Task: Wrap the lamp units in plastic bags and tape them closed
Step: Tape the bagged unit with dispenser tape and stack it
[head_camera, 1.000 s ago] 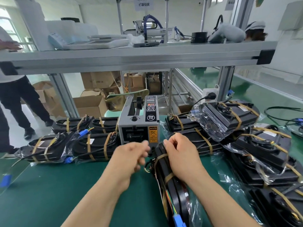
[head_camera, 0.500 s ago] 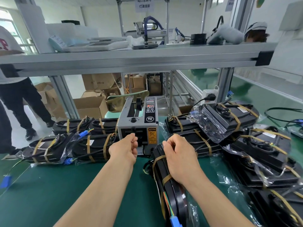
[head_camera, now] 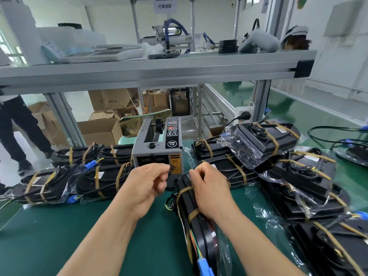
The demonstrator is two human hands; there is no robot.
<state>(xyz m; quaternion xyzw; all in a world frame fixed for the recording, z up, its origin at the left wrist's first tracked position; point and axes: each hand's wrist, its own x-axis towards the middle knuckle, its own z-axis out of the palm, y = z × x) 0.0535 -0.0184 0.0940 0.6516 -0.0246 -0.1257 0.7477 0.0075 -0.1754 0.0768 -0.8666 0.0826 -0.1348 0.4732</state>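
A black lamp unit (head_camera: 201, 232) in a clear plastic bag stands on edge on the green table, bound with brown tape bands, with coloured wires and a blue connector (head_camera: 204, 266) at its near end. My right hand (head_camera: 209, 188) grips its far top end, fingers curled over the bag. My left hand (head_camera: 145, 185) hovers just left of it, thumb and forefinger pinching a small brownish piece of tape (head_camera: 171, 167). Right behind both hands stands the grey tape dispenser (head_camera: 157, 152).
Bagged, taped lamp units lie in a row at the left (head_camera: 65, 180) and in a pile at the right (head_camera: 288, 166). An aluminium shelf (head_camera: 159, 72) crosses overhead. A person's legs (head_camera: 18, 132) stand at the far left near cardboard boxes (head_camera: 99, 130).
My left hand went forward to the dispenser's outlet, then drew back with a piece of tape pinched in its fingers. My right hand stayed on the lamp unit.
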